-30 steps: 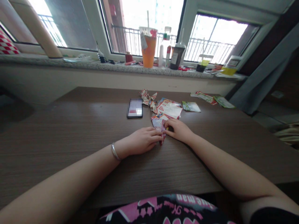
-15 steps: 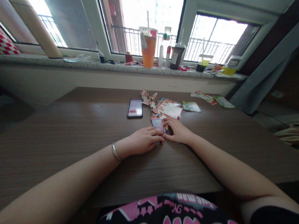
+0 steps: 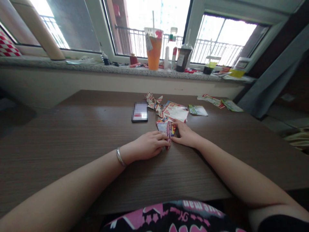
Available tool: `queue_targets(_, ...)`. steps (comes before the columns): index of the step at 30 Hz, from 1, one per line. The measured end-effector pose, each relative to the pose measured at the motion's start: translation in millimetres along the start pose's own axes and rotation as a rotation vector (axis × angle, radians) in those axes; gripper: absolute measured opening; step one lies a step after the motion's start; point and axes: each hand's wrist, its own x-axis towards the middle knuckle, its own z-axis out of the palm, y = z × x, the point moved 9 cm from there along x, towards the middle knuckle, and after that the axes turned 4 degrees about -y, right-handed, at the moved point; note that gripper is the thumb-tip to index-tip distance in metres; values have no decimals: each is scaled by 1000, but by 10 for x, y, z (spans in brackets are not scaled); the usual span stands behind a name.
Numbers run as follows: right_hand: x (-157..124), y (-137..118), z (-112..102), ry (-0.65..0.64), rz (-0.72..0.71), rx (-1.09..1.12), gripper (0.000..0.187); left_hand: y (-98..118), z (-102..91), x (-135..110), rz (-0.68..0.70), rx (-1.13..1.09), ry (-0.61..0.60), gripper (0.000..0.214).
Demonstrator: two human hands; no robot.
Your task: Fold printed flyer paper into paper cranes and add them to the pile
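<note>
A folded sheet of colourful printed paper lies on the table in front of me, with a narrow purple and red flap raised along its right part. My left hand is closed on its near left part, the fingers bent over the paper and the tips at the flap. From the right, my right hand holds the flap's edge, thumb on the near side and fingers farther off. Just beyond lies a white and red printed sheet, and beside it are folded red-and-white paper pieces.
A phone lies left of the paper. Several cards and printed strips are at the table's back right. On the windowsill stand a tall orange drink cup, a dark drink cup and several bottles.
My right hand has shifted slightly to the right, and more of the paper's flap with its yellow and red print shows. My left hand stays almost where it was.
</note>
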Motion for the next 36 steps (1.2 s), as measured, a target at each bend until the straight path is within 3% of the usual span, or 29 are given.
queue_targets(7, 37, 134, -57, 32, 87, 4, 45, -13, 23, 11, 0, -14, -22, 32)
queue_targets(18, 56, 209, -221, 171, 177, -105, 29, 6, -10, 9, 23, -31, 19, 32)
queue_targets(26, 62, 277, -220, 181, 217, -41, 27, 5, -37, -2, 28, -91, -40, 30)
queue_targets(36, 46, 227, -199, 121, 170, -26, 27, -7, -94, -24, 15, -201, -44, 26)
